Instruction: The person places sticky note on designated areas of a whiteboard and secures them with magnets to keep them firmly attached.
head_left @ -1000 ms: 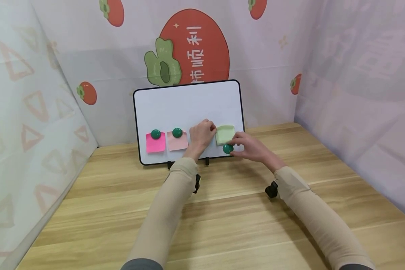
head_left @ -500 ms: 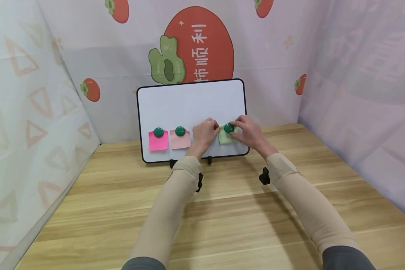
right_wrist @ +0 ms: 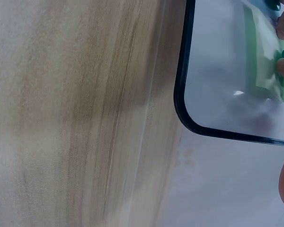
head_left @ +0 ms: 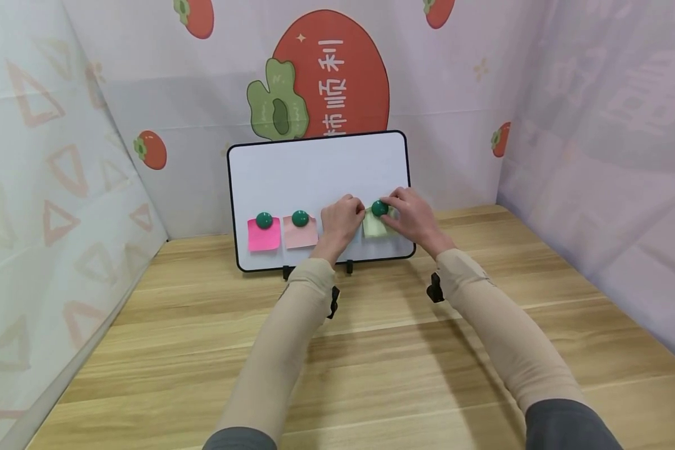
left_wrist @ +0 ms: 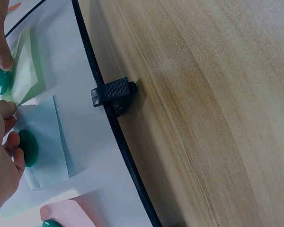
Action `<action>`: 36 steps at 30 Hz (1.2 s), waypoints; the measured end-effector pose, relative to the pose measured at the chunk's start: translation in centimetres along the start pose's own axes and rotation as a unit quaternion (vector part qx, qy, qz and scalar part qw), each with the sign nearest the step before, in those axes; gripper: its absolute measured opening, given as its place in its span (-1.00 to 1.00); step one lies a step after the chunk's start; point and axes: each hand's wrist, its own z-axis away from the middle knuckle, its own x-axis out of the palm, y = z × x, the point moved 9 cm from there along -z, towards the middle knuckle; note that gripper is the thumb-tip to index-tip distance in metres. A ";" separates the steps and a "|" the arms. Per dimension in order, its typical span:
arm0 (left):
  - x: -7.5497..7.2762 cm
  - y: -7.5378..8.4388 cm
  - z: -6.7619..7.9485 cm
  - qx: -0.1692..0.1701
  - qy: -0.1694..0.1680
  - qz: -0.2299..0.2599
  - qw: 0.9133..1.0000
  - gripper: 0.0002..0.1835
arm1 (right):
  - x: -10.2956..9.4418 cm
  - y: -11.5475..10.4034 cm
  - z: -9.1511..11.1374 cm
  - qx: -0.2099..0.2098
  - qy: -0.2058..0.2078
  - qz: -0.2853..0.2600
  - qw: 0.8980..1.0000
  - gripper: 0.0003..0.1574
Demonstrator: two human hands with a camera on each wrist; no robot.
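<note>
A whiteboard (head_left: 320, 172) with a black frame stands tilted at the back of the table. On its right part is a light green sticky note (head_left: 375, 227), its lower edge standing off the board in the left wrist view. My left hand (head_left: 340, 224) pinches that note's upper left corner. Between thumb and fingers, my right hand (head_left: 417, 219) holds a round green magnet (head_left: 379, 208) at the note's top edge. Under my left hand lies a blue sticky note (left_wrist: 49, 146) with another green magnet (left_wrist: 28, 148), mostly hidden in the head view.
Further left on the board are a bright pink note (head_left: 264, 237) and a pale pink note (head_left: 300, 235), each under a green magnet. Black clips (head_left: 349, 267) hold the board's lower edge. The wooden table (head_left: 382, 362) spreads in front, with printed cloth (head_left: 444, 94) behind.
My right hand has carried the green magnet from below the green note up to its top edge, then slightly further up and left. My left hand has kept its pinch on the note.
</note>
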 end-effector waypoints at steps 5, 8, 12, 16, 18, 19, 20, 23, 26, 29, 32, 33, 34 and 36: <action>-0.4 -0.4 0.1 -0.004 0.003 -0.016 1.000 -0.83 | 0.8 -0.4 -0.6 -0.003 -0.009 0.018 1.000 -0.55; -0.6 -0.6 0.2 -0.001 -0.001 -0.016 1.000 -0.83 | 1.2 -0.6 -0.9 -0.006 -0.017 0.034 0.999 -0.53; -0.6 -0.4 0.1 0.008 -0.008 -0.008 1.000 -0.83 | 1.3 -0.4 -1.0 -0.003 -0.016 0.047 0.999 -0.53; -0.5 -0.5 0.0 0.006 -0.016 -0.015 1.000 -0.83 | 1.4 -0.4 -0.9 -0.011 -0.017 0.050 0.999 -0.53; -0.5 -0.5 -0.1 0.005 -0.022 -0.020 1.000 -0.83 | 1.5 -0.3 -0.9 -0.014 -0.017 0.047 0.999 -0.53; -0.6 -0.5 -0.2 0.006 -0.026 -0.023 0.999 -0.83 | 1.6 -0.3 -0.9 -0.014 -0.015 0.046 0.999 -0.53; -0.6 -0.5 -0.3 0.006 -0.031 -0.025 0.999 -0.83 | 1.6 -0.3 -0.9 -0.015 -0.012 0.043 0.999 -0.54; -0.8 -0.5 -0.5 0.007 -0.043 -0.032 0.999 -0.83 | 1.6 -0.4 -0.9 -0.013 -0.008 0.039 0.999 -0.55; -1.1 -0.6 -0.5 0.013 -0.042 -0.036 0.998 -0.84 | 1.6 -0.5 -0.9 -0.008 -0.011 0.036 0.999 -0.54; -1.2 -1.1 -0.3 0.025 -0.034 -0.038 0.998 -0.84 | 1.9 -0.7 -1.1 -0.004 -0.017 0.033 0.999 -0.52; -1.7 -2.0 -0.1 0.038 -0.025 -0.039 0.998 -0.84 | 2.0 -0.6 -1.2 0.006 -0.021 0.028 0.999 -0.51; -2.0 -2.3 0.0 0.040 -0.021 -0.039 0.998 -0.84 | 2.0 -0.5 -1.2 0.010 -0.024 0.027 0.999 -0.51; -2.4 -2.7 0.1 0.042 -0.016 -0.038 0.998 -0.84 | 2.0 -0.5 -1.1 0.015 -0.027 0.025 0.999 -0.51; -3.2 -3.4 0.4 0.044 -0.004 -0.036 0.998 -0.85 | 2.0 -0.2 -0.9 0.024 -0.032 0.024 0.999 -0.49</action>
